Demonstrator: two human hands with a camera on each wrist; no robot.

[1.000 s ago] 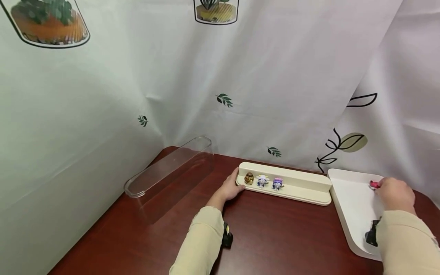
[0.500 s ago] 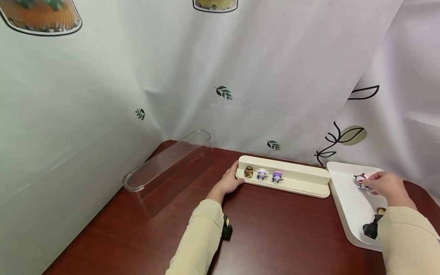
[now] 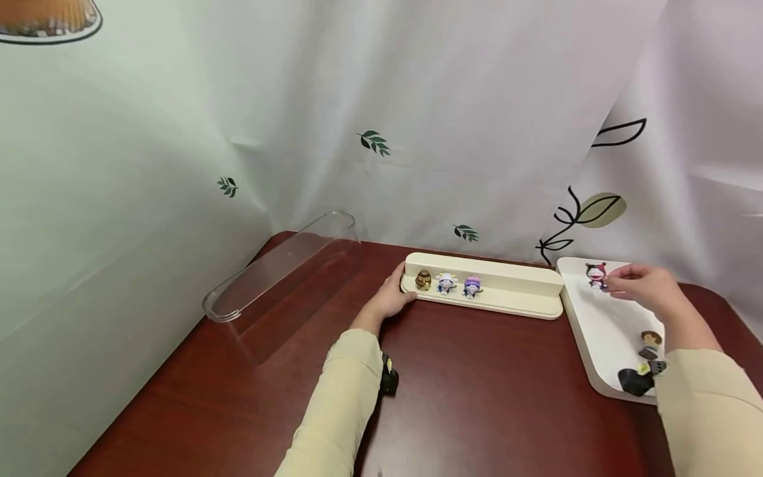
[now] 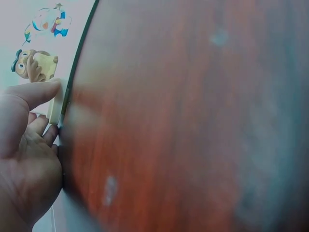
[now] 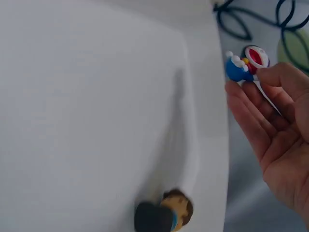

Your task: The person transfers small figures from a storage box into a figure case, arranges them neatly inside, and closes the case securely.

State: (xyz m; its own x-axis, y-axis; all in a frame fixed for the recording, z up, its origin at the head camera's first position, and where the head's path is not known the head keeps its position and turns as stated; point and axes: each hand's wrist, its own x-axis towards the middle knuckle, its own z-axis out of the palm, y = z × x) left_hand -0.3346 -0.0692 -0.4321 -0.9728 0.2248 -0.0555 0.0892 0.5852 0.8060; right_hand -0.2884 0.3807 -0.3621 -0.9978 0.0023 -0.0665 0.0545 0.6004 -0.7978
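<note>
A cream display base with a raised back step lies on the table. At its left end my left hand grips it, the thumb over the front edge in the left wrist view. Along the base stand an owl figurine, a figurine in a white horned hat and a figurine in a purple hat. My right hand pinches a Doraemon figurine with a red and dark hat, above the white tray. Its blue body shows in the right wrist view.
A brown-haired figurine stands in the tray, close to the black wrist camera. A clear plastic cover stands at the table's left. White patterned cloth hangs behind the table.
My right hand has lifted the Doraemon figurine and carried it leftward over the tray towards the display base. My left hand stays at the base's left end. The head view has tilted down.
</note>
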